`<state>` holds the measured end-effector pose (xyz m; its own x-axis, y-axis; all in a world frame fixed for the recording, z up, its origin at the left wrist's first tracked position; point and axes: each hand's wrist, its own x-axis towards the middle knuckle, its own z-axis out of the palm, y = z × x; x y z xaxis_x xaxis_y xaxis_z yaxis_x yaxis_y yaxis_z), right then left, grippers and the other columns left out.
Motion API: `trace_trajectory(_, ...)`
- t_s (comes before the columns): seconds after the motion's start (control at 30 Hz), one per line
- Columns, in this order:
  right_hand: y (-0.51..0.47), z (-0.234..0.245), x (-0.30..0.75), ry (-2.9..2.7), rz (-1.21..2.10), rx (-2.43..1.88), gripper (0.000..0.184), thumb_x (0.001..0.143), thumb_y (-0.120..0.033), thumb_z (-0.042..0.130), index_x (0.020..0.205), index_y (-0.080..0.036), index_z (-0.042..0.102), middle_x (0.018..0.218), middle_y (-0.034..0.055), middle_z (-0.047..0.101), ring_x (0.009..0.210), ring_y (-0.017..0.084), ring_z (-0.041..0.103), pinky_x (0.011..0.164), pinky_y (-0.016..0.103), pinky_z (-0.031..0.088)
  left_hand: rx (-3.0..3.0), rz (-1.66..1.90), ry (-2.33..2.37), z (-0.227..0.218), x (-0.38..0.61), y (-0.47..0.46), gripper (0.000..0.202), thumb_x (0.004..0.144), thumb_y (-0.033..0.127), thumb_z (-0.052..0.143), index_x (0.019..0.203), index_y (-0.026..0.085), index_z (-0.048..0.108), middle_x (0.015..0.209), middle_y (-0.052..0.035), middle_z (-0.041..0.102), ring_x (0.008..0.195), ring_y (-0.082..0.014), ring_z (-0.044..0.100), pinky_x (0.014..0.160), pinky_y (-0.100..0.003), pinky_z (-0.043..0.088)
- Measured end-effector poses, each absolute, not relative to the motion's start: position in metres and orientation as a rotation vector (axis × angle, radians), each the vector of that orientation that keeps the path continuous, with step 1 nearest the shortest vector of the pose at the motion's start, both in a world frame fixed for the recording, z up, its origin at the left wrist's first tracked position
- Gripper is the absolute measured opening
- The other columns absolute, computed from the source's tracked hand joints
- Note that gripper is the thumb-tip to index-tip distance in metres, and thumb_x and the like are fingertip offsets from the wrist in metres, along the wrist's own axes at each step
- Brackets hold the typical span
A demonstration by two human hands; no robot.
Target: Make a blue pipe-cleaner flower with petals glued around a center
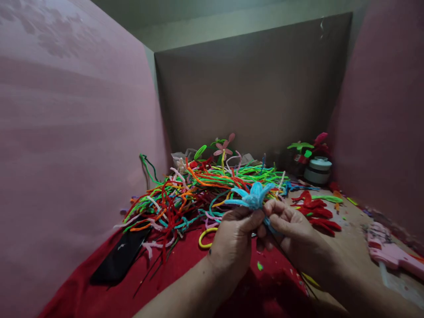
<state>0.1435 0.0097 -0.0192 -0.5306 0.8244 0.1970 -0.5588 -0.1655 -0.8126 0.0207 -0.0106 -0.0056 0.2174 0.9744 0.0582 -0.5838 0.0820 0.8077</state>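
Note:
A light-blue pipe-cleaner flower (254, 196) with several looped petals stands up between my hands. My left hand (236, 234) is closed around its base, thumb pressed on the underside of the bloom. Close against it, my right hand (289, 223) pinches a blue pipe cleaner (270, 226) just below the flower head. A thin dark stem (291, 260) slants from beneath the hands toward the lower right. My fingers hide where stem and flower meet. Behind the hands spreads a tangled heap of pipe cleaners (205, 181) in green, orange, red and other colours.
Left lies a black phone (119, 256) on red cloth (82, 296). A yellow ring-shaped handle (207, 238) shows beside my left wrist. To the right are red pipe-cleaner pieces (319, 216), a lidded jar (318, 170) and a pink glue gun (391, 251). Pink walls flank both sides.

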Motion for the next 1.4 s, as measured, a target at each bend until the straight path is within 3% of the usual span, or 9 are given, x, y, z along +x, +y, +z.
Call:
trace_trajectory(0.17,0.013,-0.035,0.156,-1.071,1.77,-0.396,0.013,0.077,-0.026,0.058,0.086,-0.019,0.065,0.079,0.004,0.066,0.069,0.016,0.061,0.068,0.029,0.048,0.869,1.326,0.611,0.005,0.012,-0.009,0.017,0.069,0.026,0.068,0.077,0.011,0.066,0.065,-0.0043,0.06,0.05,-0.0129,0.055,0.045,-0.024,0.042)
trace_trajectory(0.27,0.015,-0.037,0.161,-1.117,1.681,-0.467,0.016,0.079,-0.027,0.055,0.085,-0.02,0.067,0.076,0.0043,0.066,0.068,0.016,0.059,0.071,0.029,0.047,0.949,1.312,0.557,0.011,0.003,-0.008,0.017,0.073,0.024,0.064,0.079,0.008,0.068,0.071,-0.0081,0.064,0.056,-0.0157,0.059,0.055,-0.029,0.047)
trace_trajectory(0.37,0.014,-0.036,0.161,-1.131,1.653,-0.545,0.017,0.079,-0.029,0.053,0.082,-0.02,0.067,0.071,0.0048,0.066,0.064,0.017,0.058,0.068,0.029,0.046,0.99,1.328,0.557,0.011,-0.006,-0.007,0.014,0.076,0.021,0.062,0.079,0.009,0.069,0.065,-0.0066,0.064,0.058,-0.0145,0.06,0.062,-0.029,0.047)
trace_trajectory(0.57,0.009,-0.036,0.16,-1.091,1.642,-0.652,0.016,0.077,-0.03,0.054,0.078,-0.019,0.066,0.063,0.0051,0.064,0.056,0.016,0.056,0.058,0.028,0.045,1.057,1.358,0.772,0.006,-0.019,-0.002,0.011,0.073,0.018,0.063,0.069,0.011,0.07,0.056,-0.0036,0.064,0.054,-0.0127,0.057,0.061,-0.026,0.046)
trace_trajectory(0.77,0.014,-0.038,0.161,-1.028,1.6,-0.56,0.019,0.078,-0.029,0.05,0.077,-0.02,0.067,0.066,0.0044,0.065,0.055,0.016,0.056,0.058,0.028,0.044,1.295,1.367,0.985,0.012,-0.019,-0.011,0.023,0.076,0.017,0.057,0.054,0.013,0.065,0.059,-0.0026,0.062,0.06,-0.0121,0.054,0.061,-0.022,0.042)
trace_trajectory(0.93,0.015,-0.015,0.169,-1.069,1.527,-0.575,0.02,0.074,-0.032,0.051,0.072,-0.02,0.066,0.059,0.005,0.063,0.052,0.018,0.056,0.051,0.03,0.041,1.412,1.377,1.046,0.015,-0.015,-0.018,0.022,0.077,0.02,0.058,0.058,0.014,0.067,0.061,-0.002,0.063,0.065,-0.0138,0.057,0.064,-0.023,0.043)
trace_trajectory(1.13,0.018,0.011,0.207,-1.259,1.304,-0.674,0.017,0.072,-0.034,0.057,0.069,-0.02,0.065,0.063,0.0025,0.064,0.055,0.015,0.057,0.056,0.03,0.044,1.3,1.519,0.983,0.021,-0.008,-0.013,0.015,0.074,0.026,0.064,0.071,0.012,0.068,0.069,-0.0053,0.069,0.065,-0.0167,0.064,0.068,-0.028,0.05)
trace_trajectory(1.27,0.012,0.001,0.238,-1.888,1.036,-1.08,0.018,0.071,-0.036,0.063,0.077,-0.02,0.07,0.074,0.0048,0.068,0.067,0.018,0.06,0.062,0.03,0.046,1.186,1.568,0.817,0.03,0.003,-0.004,0.013,0.071,0.023,0.067,0.075,0.012,0.064,0.07,-0.0052,0.069,0.062,-0.0188,0.067,0.064,-0.032,0.055)
trace_trajectory(1.4,-0.002,-0.017,0.262,-2.346,0.622,-1.235,0.049,0.064,-0.036,0.07,0.11,-0.023,0.064,0.106,0.0108,0.064,0.095,0.03,0.058,0.077,0.04,0.047,1.139,1.55,0.756,0.031,0.015,0.007,0.011,0.071,0.018,0.068,0.073,0.01,0.062,0.063,-0.004,0.066,0.054,-0.0163,0.065,0.057,-0.03,0.055)
